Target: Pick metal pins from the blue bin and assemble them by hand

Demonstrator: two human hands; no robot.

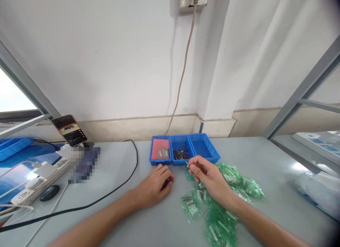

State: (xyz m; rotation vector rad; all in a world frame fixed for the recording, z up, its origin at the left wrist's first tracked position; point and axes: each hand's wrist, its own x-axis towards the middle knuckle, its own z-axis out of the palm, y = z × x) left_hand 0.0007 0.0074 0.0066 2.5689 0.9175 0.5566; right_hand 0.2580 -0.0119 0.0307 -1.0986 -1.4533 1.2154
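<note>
My left hand (159, 183) rests on the table with its fingers curled round something dark, mostly hidden in the palm. My right hand (205, 176) is raised just in front of the blue bins, thumb and fingertips pinching a small metal piece (187, 164) too small to name. The middle blue bin (174, 138) holds a heap of dark, thin metal pieces (181, 153) that look like screws or pins. In the left bin (151, 153) lie a pink sheet (159, 144) and a small clear packet (162, 153). Green-tinted plastic bags (221, 218) of small metal parts lie under and around my right forearm.
A third blue bin (202, 148) stands at the right of the row. On the left are a propped phone (69, 130), a power strip (26, 192), a black oval object (49, 193) and a black cable (106, 194) crossing the table. A plastic-wrapped bundle (318, 192) lies far right.
</note>
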